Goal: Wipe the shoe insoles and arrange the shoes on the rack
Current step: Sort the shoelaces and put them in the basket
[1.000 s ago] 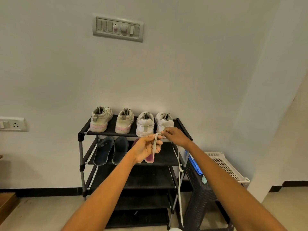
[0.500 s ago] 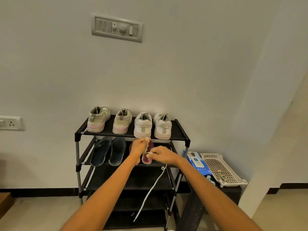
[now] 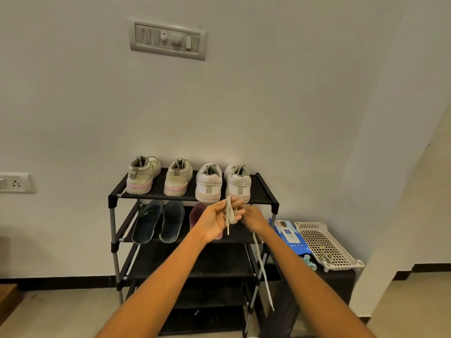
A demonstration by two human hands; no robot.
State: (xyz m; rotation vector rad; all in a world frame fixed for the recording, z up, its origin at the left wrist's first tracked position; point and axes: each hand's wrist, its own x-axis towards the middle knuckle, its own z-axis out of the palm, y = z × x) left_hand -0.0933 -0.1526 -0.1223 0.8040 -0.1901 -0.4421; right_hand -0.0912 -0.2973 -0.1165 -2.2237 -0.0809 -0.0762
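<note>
A black shoe rack [image 3: 114,198] stands against the wall. Its top shelf holds two beige shoes with pink soles [image 3: 142,176] [image 3: 178,178] and two white shoes [image 3: 209,182] [image 3: 238,181], heels toward me. Two dark insoles [image 3: 147,222] [image 3: 172,220] and a maroon insole [image 3: 196,213] lie on the second shelf. In front of the rack my left hand [image 3: 214,222] holds loops of a white shoelace [image 3: 230,213] wound round its fingers. My right hand [image 3: 253,219] pinches the same lace, whose free end hangs down to the right.
A dark low table [image 3: 341,276] right of the rack carries a blue wipes pack [image 3: 290,236], a white perforated tray [image 3: 324,245] and a small teal thing [image 3: 308,261]. Switch panel [image 3: 168,40] and a wall socket [image 3: 15,182] are on the wall. The lower shelves look bare.
My right hand went down to the lace below my left hand, then came back up beside it, while the loose tail swung left and back to the right. My left hand stayed roughly in place.
</note>
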